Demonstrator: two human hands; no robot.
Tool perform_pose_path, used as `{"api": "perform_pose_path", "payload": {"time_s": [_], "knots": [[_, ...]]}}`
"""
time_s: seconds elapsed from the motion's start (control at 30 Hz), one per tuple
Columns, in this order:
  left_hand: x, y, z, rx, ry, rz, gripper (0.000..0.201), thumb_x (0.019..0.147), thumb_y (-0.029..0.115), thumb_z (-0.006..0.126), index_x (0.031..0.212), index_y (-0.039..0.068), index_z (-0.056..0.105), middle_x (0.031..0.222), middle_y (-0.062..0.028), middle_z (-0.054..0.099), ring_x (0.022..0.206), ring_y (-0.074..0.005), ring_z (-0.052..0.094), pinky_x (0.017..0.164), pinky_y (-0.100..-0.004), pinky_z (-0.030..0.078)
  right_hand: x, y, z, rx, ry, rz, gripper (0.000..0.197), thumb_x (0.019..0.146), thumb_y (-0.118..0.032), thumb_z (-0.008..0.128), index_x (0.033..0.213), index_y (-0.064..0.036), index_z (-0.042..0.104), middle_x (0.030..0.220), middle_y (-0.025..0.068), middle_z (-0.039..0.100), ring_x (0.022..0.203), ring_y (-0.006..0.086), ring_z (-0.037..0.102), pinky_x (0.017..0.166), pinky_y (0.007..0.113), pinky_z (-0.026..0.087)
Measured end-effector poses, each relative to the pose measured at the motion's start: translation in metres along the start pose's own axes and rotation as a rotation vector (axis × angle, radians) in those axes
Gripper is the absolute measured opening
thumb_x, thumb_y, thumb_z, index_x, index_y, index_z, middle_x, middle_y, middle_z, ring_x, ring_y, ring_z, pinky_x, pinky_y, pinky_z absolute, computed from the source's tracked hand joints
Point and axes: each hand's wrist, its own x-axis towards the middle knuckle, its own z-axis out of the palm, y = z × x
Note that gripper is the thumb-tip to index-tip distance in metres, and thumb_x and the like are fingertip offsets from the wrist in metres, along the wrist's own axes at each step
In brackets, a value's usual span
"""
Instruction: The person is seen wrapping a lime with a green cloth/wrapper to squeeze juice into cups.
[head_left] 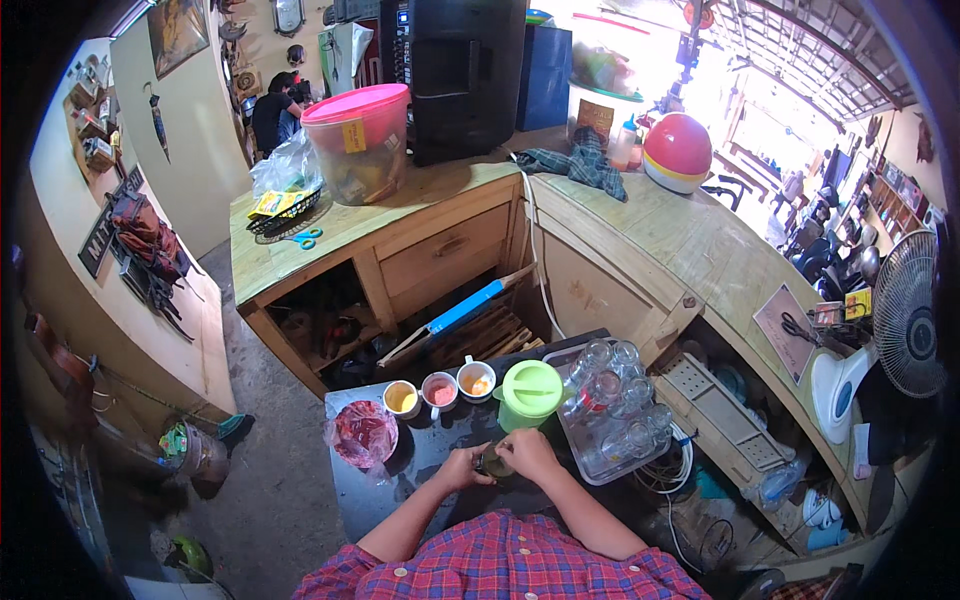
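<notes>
Close in front of my body, my left hand (pixel 464 468) is closed round the side of a small, round, dark greenish thing (pixel 497 462), perhaps a cup or jar. From the other side my right hand (pixel 527 453) grips its top edge with bent fingers. What is inside it is too small to tell. Just beyond my right hand stands a light green lidded pitcher (pixel 530 392). Left of it are a cup with orange bits (pixel 476 379), a cup with pink contents (pixel 440 391) and a cup with yellow contents (pixel 402 399). A plastic-lined bowl (pixel 364 434) with red contents sits farther left.
A clear tray (pixel 622 464) of several glass mugs stands on the right of the dark table (pixel 365 497). Beyond runs an L-shaped wooden counter (pixel 640 225) with a pink-lidded tub (pixel 356 145) and blue scissors (pixel 304 238). A fan (pixel 905 310) is at right. A person (pixel 273 115) sits far back.
</notes>
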Motion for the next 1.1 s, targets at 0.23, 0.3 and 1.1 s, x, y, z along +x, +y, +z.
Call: {"api": "perform_pose_path", "payload": {"time_s": [0.23, 0.3, 1.1], "knots": [[0.0, 0.005, 0.0, -0.006, 0.016, 0.027, 0.085, 0.06, 0.018, 0.087, 0.135, 0.007, 0.049, 0.108, -0.0142, 0.069, 0.098, -0.0213, 0.067, 0.085, -0.0342, 0.051, 0.0, 0.009, 0.01, -0.107, 0.009, 0.032, 0.015, 0.074, -0.019, 0.07, 0.076, -0.0045, 0.073, 0.073, 0.0168, 0.066, 0.07, 0.0343, 0.065, 0.068, 0.043, 0.053], [0.001, 0.008, -0.001, 0.003, -0.009, 0.005, 0.085, 0.06, 0.018, 0.087, 0.135, 0.006, 0.049, 0.107, -0.0138, 0.069, 0.098, -0.0209, 0.067, 0.084, -0.0341, 0.051, 0.0, 0.013, 0.013, 0.007, 0.205, -0.157, 0.015, 0.075, -0.019, 0.068, 0.076, -0.005, 0.073, 0.076, 0.0171, 0.066, 0.072, 0.0337, 0.065, 0.07, 0.043, 0.052], [-0.001, 0.012, -0.003, -0.023, -0.012, -0.027, 0.084, 0.06, 0.019, 0.087, 0.134, 0.006, 0.05, 0.108, -0.0144, 0.068, 0.097, -0.02, 0.067, 0.085, -0.0333, 0.05, 0.0, 0.01, 0.012, -0.146, 0.226, -0.153, 0.015, 0.075, -0.022, 0.069, 0.074, -0.0069, 0.073, 0.072, 0.0147, 0.065, 0.074, 0.0338, 0.062, 0.072, 0.044, 0.05]]}}
